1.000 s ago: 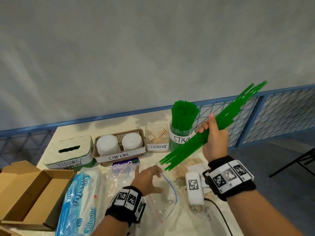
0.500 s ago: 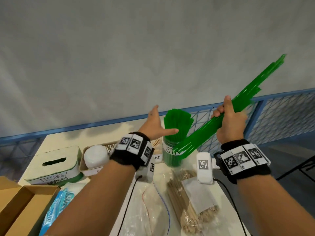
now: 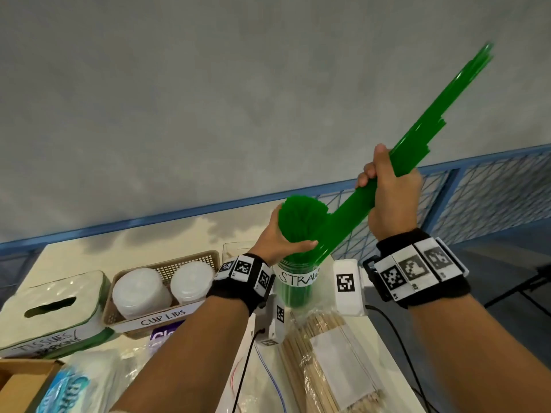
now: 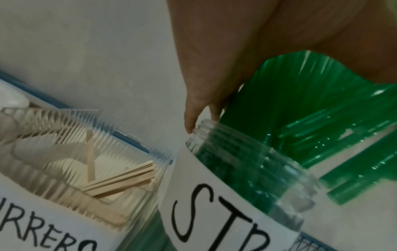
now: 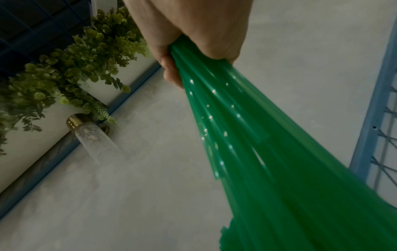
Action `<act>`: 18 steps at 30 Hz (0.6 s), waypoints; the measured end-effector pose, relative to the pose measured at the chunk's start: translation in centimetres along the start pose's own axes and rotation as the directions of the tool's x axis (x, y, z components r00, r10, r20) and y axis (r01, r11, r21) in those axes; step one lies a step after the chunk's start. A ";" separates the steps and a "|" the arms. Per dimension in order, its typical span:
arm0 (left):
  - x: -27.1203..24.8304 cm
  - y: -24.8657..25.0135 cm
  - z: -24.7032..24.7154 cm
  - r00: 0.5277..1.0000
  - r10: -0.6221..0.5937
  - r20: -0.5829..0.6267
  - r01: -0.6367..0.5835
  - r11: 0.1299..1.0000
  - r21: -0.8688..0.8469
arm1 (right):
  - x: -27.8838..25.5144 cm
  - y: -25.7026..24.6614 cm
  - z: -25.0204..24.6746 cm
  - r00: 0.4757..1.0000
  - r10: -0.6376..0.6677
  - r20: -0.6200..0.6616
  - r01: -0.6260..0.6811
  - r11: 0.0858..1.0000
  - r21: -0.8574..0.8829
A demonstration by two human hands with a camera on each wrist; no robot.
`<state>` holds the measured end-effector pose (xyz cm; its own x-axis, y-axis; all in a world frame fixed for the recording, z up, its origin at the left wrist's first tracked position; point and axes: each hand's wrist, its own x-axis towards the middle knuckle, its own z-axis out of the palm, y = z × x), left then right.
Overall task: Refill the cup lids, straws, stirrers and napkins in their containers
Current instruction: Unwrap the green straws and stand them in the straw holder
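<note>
A clear jar labelled for straws (image 3: pixel 298 278) (image 4: pixel 236 169) stands at the back of the table, packed with upright green straws (image 3: pixel 301 216) (image 4: pixel 290 101). My left hand (image 3: pixel 280 236) wraps around those standing straws just above the jar's mouth, thumb across the front. My right hand (image 3: pixel 390 192) (image 5: pixel 193 34) grips a loose bundle of green straws (image 3: pixel 441 114) (image 5: pixel 257 152) around its middle. The bundle tilts up to the right, and its lower ends reach the right side of the jar's mouth.
Left of the jar are a clear stirrer box (image 4: pixel 86 152), a basket of cup lids (image 3: pixel 167 269) and a tissue box (image 3: pixel 53 308). Nearer me lie a pack of wooden stirrers (image 3: pixel 322 362), a napkin pack (image 3: pixel 65 389) and a cardboard box (image 3: pixel 18 380). A blue railing (image 3: pixel 477 186) runs behind.
My left hand left the plastic bag on the table and took hold of the straws in the jar. My right hand raised the bundle, tipped it steeper and brought its lower ends to the jar.
</note>
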<state>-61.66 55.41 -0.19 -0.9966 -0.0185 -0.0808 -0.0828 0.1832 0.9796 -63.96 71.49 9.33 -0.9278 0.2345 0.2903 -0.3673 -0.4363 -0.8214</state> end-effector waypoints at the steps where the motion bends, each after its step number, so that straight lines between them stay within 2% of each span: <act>1: 0.4 -0.2 -0.1 1.000 -0.011 0.006 0.011 0.999 -0.043 | 0.1 0.1 0.3 1.000 -0.007 0.010 0.007 1.000 -0.006; 4: 1.1 -0.4 -0.3 0.999 -0.032 0.035 0.035 0.994 -0.100 | 0.2 0.5 1.2 0.998 -0.038 0.059 0.041 0.998 -0.041; 10: 1.0 -0.8 -0.4 0.996 -0.085 0.023 0.086 0.996 -0.027 | 0.2 1.2 2.6 0.978 -0.120 0.173 0.144 0.981 -0.131; 18: 0.1 -1.2 -0.5 0.997 -0.074 0.035 0.073 0.997 0.024 | 0.6 1.6 3.6 0.973 -0.224 0.053 0.230 0.951 -0.205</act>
<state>-61.71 54.67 -1.27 -0.9872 0.0022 -0.1592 -0.1554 0.2045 0.9665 -65.31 67.75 9.97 -0.8239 0.2803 0.4925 -0.5495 -0.1826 -0.8153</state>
